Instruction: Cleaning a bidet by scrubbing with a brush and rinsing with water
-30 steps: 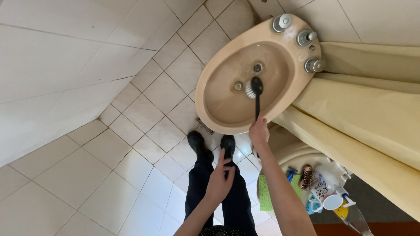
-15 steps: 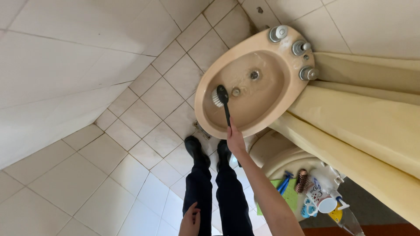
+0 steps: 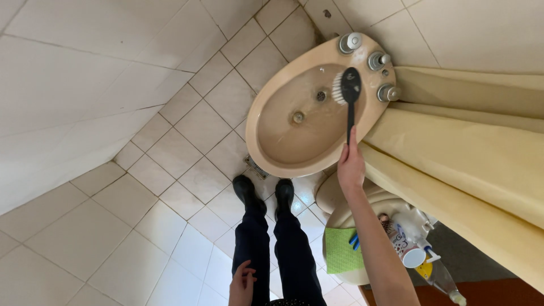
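A: Right hand [image 3: 351, 165] closed around the tail end of a black long-handled scrub brush [image 3: 349, 96]. Brush head with white bristles [image 3: 336, 88] inside the beige bidet [image 3: 266, 150], up at about 1 o'clock of the bowl, just beside the drain [image 3: 321, 96].

B: Left hand [image 3: 242, 285]?

A: Down at the bottom edge of view, holding nothing, fingers loosely bent, resting near the dark trouser leg [image 3: 249, 255].

B: Handling of the brush?

A: Likely light, stiff plastic handle, thin. Probably slick if wet; bowl shows a film of water. Grip far back gives reach but little leverage; a hold nearer mid-handle would press the bristles harder. Bristles soft enough to flex against the glazed wall.

B: Anything close to the head?

A: Three chrome taps [image 3: 369, 59] along the rim from 12 to 2 o'clock, near the brush head, not touching. Second fitting [image 3: 298, 117] mid-bowl, well apart from the bristles.

B: Surroundings?

A: Yellow curtain [image 3: 453, 147] at 3 o'clock of the bidet. Green cloth [image 3: 340, 249] on a closed toilet lid, and a mug [image 3: 407, 250] beside it, at 5 o'clock. Black shoes [image 3: 264, 192] on pale floor tiles [image 3: 141, 226].
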